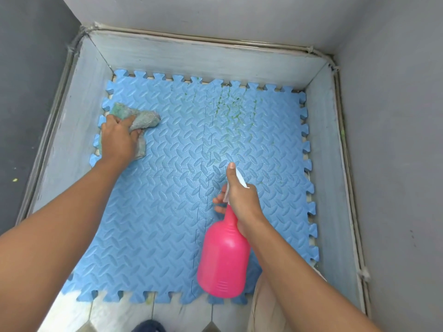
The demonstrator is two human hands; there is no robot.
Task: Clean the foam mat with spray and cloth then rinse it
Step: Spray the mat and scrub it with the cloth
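Holding spray bottle [224,255] clamped in right hand [242,200], we note green stains [230,109] at 12 o'clock; left hand [118,140] grips cloth [141,118], farther.

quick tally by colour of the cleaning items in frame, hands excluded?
Blue: 1, foam mat
Pink: 1, spray bottle, held in the right hand
Grey-green: 1, cloth, under the left hand
Total: 3
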